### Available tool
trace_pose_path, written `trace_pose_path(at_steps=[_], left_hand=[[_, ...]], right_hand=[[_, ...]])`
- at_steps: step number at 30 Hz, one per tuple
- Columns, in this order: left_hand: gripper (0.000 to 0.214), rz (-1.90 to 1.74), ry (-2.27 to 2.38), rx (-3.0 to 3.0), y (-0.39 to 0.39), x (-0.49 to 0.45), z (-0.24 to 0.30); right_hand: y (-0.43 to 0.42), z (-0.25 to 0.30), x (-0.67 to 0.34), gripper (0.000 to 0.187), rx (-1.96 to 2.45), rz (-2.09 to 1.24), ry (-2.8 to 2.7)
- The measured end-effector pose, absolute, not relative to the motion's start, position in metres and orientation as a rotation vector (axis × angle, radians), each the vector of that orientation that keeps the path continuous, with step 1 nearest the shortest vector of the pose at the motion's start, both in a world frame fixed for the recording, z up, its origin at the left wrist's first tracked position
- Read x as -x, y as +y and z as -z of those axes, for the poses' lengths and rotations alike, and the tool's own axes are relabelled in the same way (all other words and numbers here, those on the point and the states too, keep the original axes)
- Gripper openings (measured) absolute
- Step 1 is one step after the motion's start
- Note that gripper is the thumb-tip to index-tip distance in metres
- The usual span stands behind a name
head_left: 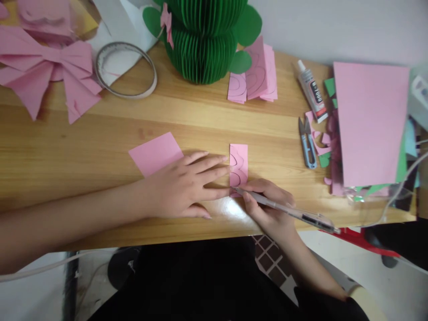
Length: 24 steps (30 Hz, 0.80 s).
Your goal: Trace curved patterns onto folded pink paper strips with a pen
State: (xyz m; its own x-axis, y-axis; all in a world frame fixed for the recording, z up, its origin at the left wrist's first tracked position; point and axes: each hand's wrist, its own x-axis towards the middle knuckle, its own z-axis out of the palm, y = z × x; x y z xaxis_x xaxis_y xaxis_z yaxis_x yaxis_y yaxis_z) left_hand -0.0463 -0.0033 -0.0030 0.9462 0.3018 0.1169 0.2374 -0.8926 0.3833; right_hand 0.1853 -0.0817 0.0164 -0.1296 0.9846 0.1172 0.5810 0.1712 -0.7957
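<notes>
A narrow strip of pink paper (241,164) with curved dark outlines lies on the wooden table (83,147). My left hand (187,185) lies flat with its fingers spread, its fingertips at the strip's left edge. In my right hand (270,203) is a clear-barrelled pen (290,210), its tip at the lower part of the strip. Partly under my left hand rests a plain pink paper piece (155,151).
A green honeycomb paper ornament (202,58) stands at the back, beside outlined pink pieces (256,73). To the right are a glue tube (313,93), thread snips (307,145) and pink sheets (371,125). A tape roll (152,80) and pink bow (50,67) lie left.
</notes>
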Motion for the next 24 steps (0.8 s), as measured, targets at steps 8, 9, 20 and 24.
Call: trace_pose_path(at_steps=[8,9,20,24], left_hand=[[0.053,-0.272,0.382,-2.705,-0.0031,0.0455,0.0023],[0.053,-0.266,0.38,-2.707,-0.003,0.0456,0.0023],[0.053,-0.252,0.383,-2.716,-0.0027,0.0461,0.002],[0.052,-0.27,0.394,-2.715,-0.0033,0.0462,0.0019]], right_hand=[[-0.0814,-0.017,-0.1853,0.01,1.496,-0.778,-1.804],[-0.0812,-0.0175,-0.1851,0.01,1.495,-0.777,-1.809],[-0.0812,-0.0189,-0.1876,0.006,1.647,-0.634,-1.766],[-0.0807,-0.0163,-0.1885,0.007,1.656,-0.576,-1.771]])
